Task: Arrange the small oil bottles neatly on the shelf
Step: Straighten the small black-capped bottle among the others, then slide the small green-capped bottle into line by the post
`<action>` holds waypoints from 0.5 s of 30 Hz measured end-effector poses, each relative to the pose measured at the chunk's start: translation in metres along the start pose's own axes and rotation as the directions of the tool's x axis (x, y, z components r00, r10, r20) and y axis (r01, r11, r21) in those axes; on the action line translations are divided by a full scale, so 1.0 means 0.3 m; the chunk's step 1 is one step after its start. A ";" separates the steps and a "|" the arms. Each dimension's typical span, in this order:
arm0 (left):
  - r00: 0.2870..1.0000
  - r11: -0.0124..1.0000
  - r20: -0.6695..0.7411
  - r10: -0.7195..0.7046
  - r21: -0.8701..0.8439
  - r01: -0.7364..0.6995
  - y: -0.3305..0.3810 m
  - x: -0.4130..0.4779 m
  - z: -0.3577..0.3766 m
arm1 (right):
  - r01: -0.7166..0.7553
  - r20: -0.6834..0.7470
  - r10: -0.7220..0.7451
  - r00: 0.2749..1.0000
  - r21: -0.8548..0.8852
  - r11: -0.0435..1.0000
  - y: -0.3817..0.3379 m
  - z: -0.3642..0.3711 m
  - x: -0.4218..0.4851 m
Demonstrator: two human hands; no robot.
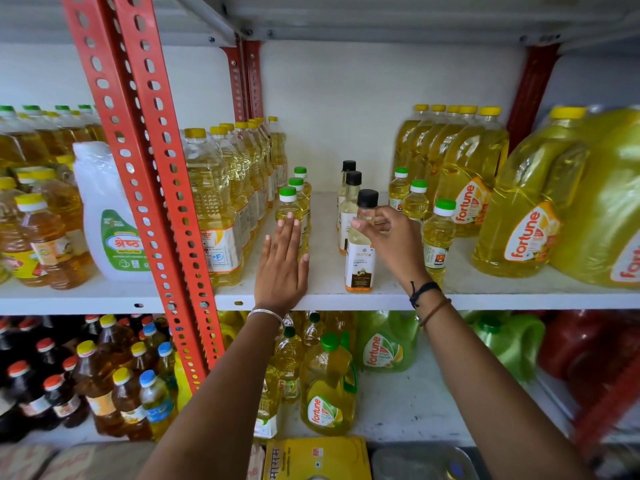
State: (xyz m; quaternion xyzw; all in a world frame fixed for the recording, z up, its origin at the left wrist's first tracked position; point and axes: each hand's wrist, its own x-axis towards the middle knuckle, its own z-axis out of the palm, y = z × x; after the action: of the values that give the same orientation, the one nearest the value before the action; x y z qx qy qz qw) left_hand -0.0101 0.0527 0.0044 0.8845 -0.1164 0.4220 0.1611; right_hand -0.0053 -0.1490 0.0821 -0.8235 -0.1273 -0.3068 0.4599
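Three small black-capped coconut oil bottles stand in a row on the white shelf (325,292); the front one (360,261) has my right hand (394,240) closed around its neck. On the left stand three small green-capped yellow oil bottles in a row; my left hand (282,261) lies flat with fingers together against the front one (289,209), not gripping it. Three more small green-capped bottles stand on the right, the nearest (438,237) just beside my right wrist.
Tall yellow-capped oil bottles (214,202) fill the shelf's left side beside a red perforated upright (152,188). Large Fortune jugs (526,220) crowd the right. A bare strip of shelf runs between the two small-bottle rows. The lower shelf holds more oil bottles and jugs.
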 end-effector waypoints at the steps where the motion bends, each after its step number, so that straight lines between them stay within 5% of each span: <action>1: 1.000 1.000 0.000 -0.001 0.002 0.001 -0.001 0.001 0.001 | -0.005 0.003 0.005 1.000 -0.013 1.000 0.001 0.001 -0.002; 6: 1.000 1.000 -0.008 0.006 -0.021 -0.006 0.008 0.003 -0.015 | -0.014 0.032 0.015 0.999 -0.034 0.999 -0.014 0.001 -0.030; 12: 0.994 0.999 -0.109 -0.007 0.051 0.013 -0.047 0.005 -0.108 | 0.203 -0.331 -0.176 0.927 0.049 0.978 -0.077 0.007 -0.125; 15: 0.985 0.984 -0.171 0.022 0.179 0.010 -0.113 0.022 -0.188 | 0.334 -0.335 -0.276 0.901 0.127 0.934 -0.136 0.048 -0.152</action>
State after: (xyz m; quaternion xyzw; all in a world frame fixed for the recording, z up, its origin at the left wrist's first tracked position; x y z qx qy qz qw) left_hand -0.0345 0.1050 0.0367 0.8552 -0.0662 0.5062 0.0890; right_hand -0.0551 -0.1115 0.0758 -0.6890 -0.2084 -0.4884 0.4933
